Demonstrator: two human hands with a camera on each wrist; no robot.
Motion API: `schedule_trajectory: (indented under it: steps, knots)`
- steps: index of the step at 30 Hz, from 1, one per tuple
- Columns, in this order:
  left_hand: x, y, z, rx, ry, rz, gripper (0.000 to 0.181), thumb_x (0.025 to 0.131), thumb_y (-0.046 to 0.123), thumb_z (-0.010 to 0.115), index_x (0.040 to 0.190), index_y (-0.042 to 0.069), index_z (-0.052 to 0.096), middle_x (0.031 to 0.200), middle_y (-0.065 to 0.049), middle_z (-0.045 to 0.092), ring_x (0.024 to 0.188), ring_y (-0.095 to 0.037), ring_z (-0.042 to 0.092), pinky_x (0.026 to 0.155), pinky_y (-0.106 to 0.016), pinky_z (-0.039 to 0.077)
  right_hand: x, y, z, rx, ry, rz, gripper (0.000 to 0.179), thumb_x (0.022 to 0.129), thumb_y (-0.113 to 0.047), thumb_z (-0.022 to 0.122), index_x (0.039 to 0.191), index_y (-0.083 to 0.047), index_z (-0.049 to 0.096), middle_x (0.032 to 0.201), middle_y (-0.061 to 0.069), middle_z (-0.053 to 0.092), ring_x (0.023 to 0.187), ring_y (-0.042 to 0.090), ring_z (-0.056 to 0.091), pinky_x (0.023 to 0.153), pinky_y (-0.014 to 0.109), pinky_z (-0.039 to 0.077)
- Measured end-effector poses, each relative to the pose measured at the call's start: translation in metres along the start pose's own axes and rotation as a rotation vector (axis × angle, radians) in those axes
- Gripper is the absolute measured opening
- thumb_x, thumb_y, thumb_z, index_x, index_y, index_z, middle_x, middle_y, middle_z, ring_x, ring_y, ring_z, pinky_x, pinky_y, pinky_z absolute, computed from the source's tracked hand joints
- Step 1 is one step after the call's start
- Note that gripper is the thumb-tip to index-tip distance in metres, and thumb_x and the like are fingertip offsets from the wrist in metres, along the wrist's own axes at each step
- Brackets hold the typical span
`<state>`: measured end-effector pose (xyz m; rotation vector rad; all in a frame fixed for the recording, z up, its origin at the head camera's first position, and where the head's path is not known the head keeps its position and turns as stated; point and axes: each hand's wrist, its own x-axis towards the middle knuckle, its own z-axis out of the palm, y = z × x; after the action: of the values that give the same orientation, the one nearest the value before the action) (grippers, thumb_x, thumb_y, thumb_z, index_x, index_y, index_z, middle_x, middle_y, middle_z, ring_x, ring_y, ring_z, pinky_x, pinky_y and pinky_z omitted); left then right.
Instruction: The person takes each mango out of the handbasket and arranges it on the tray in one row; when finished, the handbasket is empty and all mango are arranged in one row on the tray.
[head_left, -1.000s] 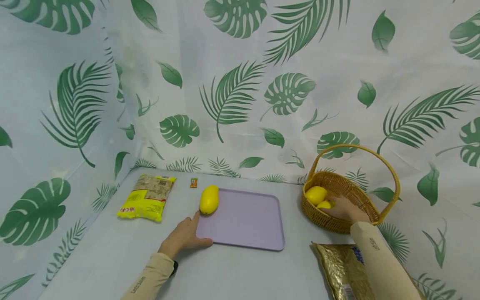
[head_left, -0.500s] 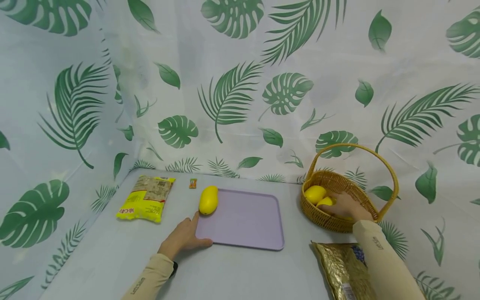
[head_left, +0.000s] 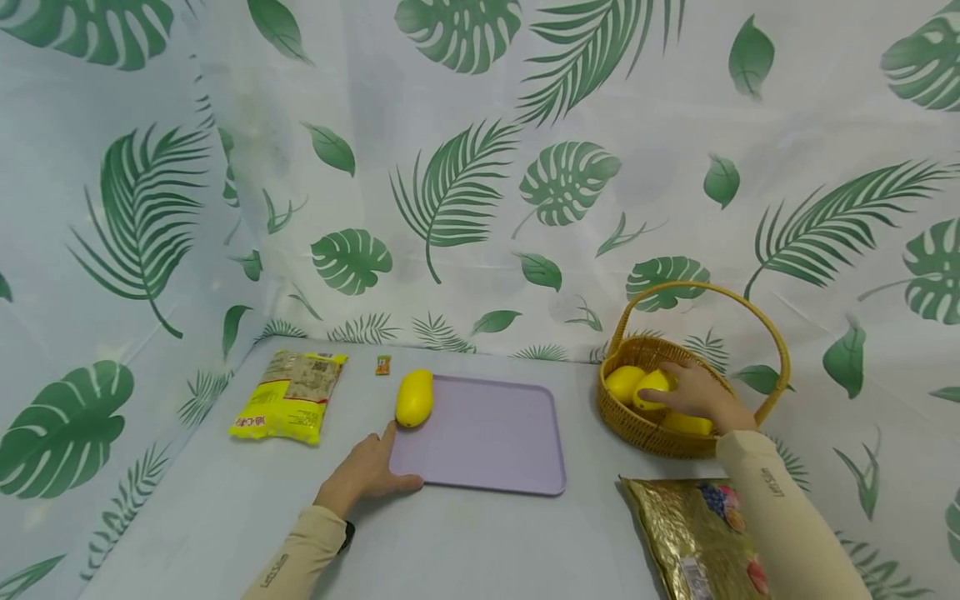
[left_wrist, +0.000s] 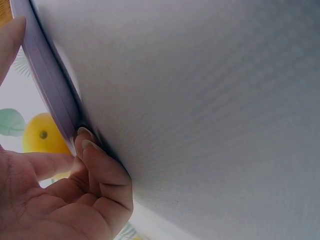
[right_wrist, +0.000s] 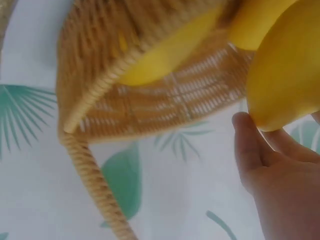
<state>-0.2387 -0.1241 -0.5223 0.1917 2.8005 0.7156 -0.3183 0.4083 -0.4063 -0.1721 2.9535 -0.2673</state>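
Observation:
At the near left corner of the lilac tray (head_left: pixel 480 433), my left hand (head_left: pixel 367 471) holds the rim. Its thumb lies along the front edge, and the left wrist view shows curled fingertips right at the rim. A yellow mango (head_left: pixel 415 398) lies on the tray's left edge, just beyond the index finger. Over the wicker basket (head_left: pixel 626 421) my right hand (head_left: pixel 697 392) grips another mango (right_wrist: pixel 290 70) between thumb and fingers. That mango is tilted and raised above the others. A second mango (head_left: pixel 625 383) and a third mango (head_left: pixel 687 423) lie in the basket.
A yellow snack bag (head_left: pixel 292 396) lies at the left, with a small wrapped candy (head_left: pixel 383 365) beside it. In front of the basket lies a gold foil bag (head_left: pixel 690 533), partly under the right forearm. The basket's tall handle (head_left: pixel 768 325) arches behind the right hand.
My right hand has lifted a mango a little inside the basket, uncovering another mango near the basket's front wall. The left hand and the tray have stayed in place.

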Motion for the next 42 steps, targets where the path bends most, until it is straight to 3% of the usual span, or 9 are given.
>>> schedule_trajectory:
  steps: [7, 13, 24, 31, 36, 42]
  knots:
    - [0.000, -0.002, 0.001, -0.008, 0.004, 0.004, 0.119, 0.072, 0.061, 0.082, 0.155, -0.004, 0.027, 0.137, -0.035, 0.053, 0.120, -0.041, 0.058, 0.104, -0.056, 0.048, 0.000, -0.012, -0.009, 0.027, 0.013, 0.016, 0.105, 0.088, -0.076, 0.052, 0.153, 0.004, 0.032, 0.155, 0.044, 0.018, 0.137, 0.064, 0.023, 0.104, 0.081, 0.028]
    - [0.000, -0.001, 0.001, -0.009, -0.003, -0.005, 0.119, 0.073, 0.061, 0.082, 0.156, -0.004, 0.027, 0.138, -0.034, 0.052, 0.122, -0.040, 0.058, 0.106, -0.056, 0.047, 0.001, -0.023, -0.007, 0.069, 0.038, -0.043, 0.097, 0.091, -0.068, 0.056, 0.153, 0.003, 0.034, 0.154, 0.045, 0.017, 0.136, 0.065, 0.024, 0.105, 0.080, 0.027]
    - [-0.001, 0.001, -0.001, -0.015, 0.002, -0.006, 0.118, 0.072, 0.060, 0.083, 0.155, -0.004, 0.027, 0.139, -0.035, 0.051, 0.124, -0.043, 0.056, 0.107, -0.057, 0.046, 0.006, -0.050, 0.010, 0.145, 0.090, -0.078, 0.093, 0.090, -0.063, 0.062, 0.153, 0.000, 0.035, 0.151, 0.043, 0.019, 0.132, 0.060, 0.033, 0.101, 0.074, 0.038]
    - [-0.001, 0.000, 0.000, -0.015, 0.000, -0.009, 0.118, 0.072, 0.060, 0.083, 0.155, -0.004, 0.028, 0.139, -0.036, 0.051, 0.125, -0.043, 0.056, 0.107, -0.057, 0.046, 0.012, -0.071, 0.018, 0.206, 0.091, -0.068, 0.095, 0.087, -0.068, 0.063, 0.156, -0.008, 0.035, 0.150, 0.036, 0.020, 0.125, 0.050, 0.042, 0.093, 0.061, 0.048]
    - [-0.001, -0.001, 0.000, -0.011, 0.000, -0.009, 0.118, 0.072, 0.061, 0.083, 0.155, -0.003, 0.028, 0.139, -0.035, 0.051, 0.124, -0.042, 0.057, 0.106, -0.057, 0.046, 0.017, -0.090, 0.025, 0.233, 0.099, -0.086, 0.090, 0.088, -0.064, 0.065, 0.155, -0.009, 0.037, 0.146, 0.034, 0.022, 0.118, 0.046, 0.045, 0.091, 0.055, 0.049]
    - [-0.001, 0.000, 0.000, -0.010, 0.000, -0.012, 0.118, 0.072, 0.061, 0.083, 0.155, -0.003, 0.028, 0.138, -0.035, 0.052, 0.123, -0.043, 0.057, 0.106, -0.057, 0.047, 0.027, -0.112, 0.041, 0.228, 0.118, -0.152, 0.087, 0.087, -0.059, 0.068, 0.152, -0.007, 0.042, 0.145, 0.034, 0.028, 0.122, 0.049, 0.045, 0.096, 0.059, 0.046]
